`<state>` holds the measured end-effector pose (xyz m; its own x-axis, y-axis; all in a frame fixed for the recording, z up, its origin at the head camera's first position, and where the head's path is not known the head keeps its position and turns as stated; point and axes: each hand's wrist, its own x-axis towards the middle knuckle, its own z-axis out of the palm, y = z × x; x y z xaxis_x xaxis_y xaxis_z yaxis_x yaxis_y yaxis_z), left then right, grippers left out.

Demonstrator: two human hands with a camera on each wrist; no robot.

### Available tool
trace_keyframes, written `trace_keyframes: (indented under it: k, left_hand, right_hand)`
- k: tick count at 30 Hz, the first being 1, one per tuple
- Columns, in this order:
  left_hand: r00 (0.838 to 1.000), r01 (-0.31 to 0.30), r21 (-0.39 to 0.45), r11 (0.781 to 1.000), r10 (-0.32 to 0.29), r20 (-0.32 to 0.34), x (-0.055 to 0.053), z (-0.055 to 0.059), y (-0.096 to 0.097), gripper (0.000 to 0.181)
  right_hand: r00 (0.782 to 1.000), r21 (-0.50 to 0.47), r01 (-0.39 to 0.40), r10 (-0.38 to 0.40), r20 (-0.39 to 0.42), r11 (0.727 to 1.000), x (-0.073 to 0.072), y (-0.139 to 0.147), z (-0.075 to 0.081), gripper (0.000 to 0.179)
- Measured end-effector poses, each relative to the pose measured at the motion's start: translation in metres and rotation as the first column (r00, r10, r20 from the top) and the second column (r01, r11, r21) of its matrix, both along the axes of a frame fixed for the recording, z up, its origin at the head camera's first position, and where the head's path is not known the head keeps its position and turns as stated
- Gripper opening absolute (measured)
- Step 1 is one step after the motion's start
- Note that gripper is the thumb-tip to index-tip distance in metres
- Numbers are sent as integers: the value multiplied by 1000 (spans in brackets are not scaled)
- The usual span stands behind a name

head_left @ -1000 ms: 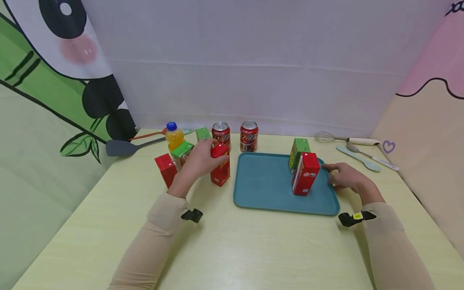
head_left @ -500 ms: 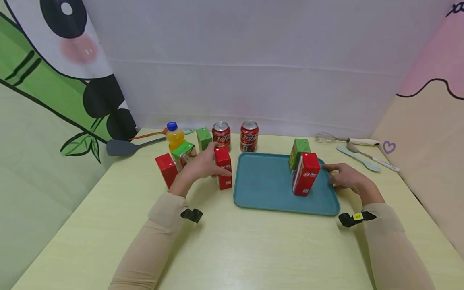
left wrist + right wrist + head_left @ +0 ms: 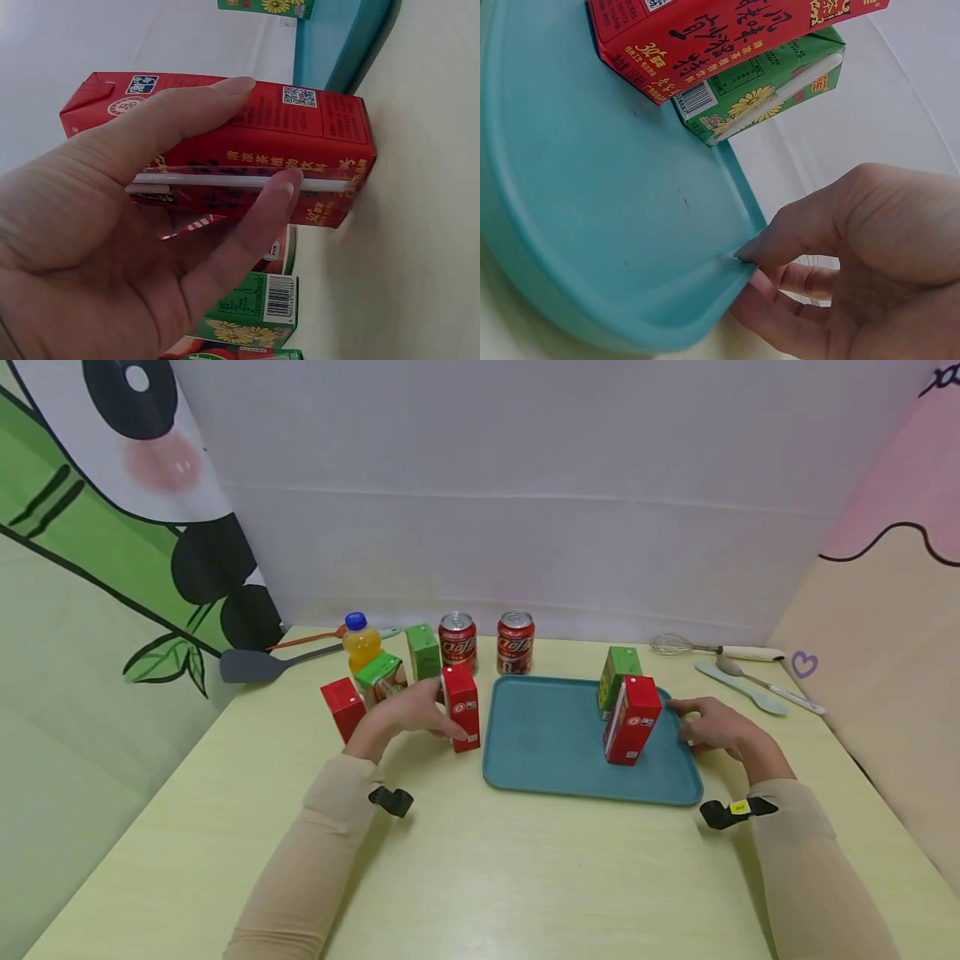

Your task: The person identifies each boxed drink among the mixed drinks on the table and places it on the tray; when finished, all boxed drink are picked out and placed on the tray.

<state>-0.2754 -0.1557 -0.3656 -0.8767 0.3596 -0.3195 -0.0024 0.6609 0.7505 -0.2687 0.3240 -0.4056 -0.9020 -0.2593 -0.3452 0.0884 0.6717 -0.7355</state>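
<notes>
A red drink carton (image 3: 462,708), with a straw along its side, stands upright on the table just left of the blue tray (image 3: 555,735). My left hand (image 3: 408,714) holds it, the thumb across one face; in the left wrist view, some fingers are hidden behind the carton (image 3: 247,142). With the thumb on the rim and fingers below, my right hand (image 3: 840,255) pinches the tray's right edge. A second red carton (image 3: 633,722) and a green carton (image 3: 618,677) stand on the tray, toward its right side.
Left of my left hand are another red carton (image 3: 343,706), a green-topped carton (image 3: 381,675) and an orange drink bottle (image 3: 362,643). Behind stand a green carton (image 3: 423,652) and two cans (image 3: 458,642). A spatula (image 3: 255,666) lies left; a whisk (image 3: 671,645) and spoon (image 3: 765,681) lie right.
The red carton in my left hand has shifted slightly right and turned, then stayed put. My left hand has slid lower and slightly left on it. The right hand stays at the tray.
</notes>
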Motion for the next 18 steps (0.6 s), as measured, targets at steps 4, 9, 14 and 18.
trace_keyframes:
  k: [4,9,14,18]
  left_hand:
    - [998,-3,-39,999,1,-60,-1,-3,0,74]
    - [992,-27,-33,999,23,-125,-2,-7,0,70]
    - [987,-55,-15,998,52,-155,-3,-6,0,67]
    - [978,-53,29,998,57,-200,1,0,4,66]
  right_hand:
    - [1000,-8,0,0,5,1000,0,0,0,69]
    - [1000,-21,6,-6,-2,1000,2,0,-2,68]
    - [1000,-13,7,-7,5,1000,3,-1,-2,68]
    - [1000,-9,4,-4,-19,1000,4,-3,1,67]
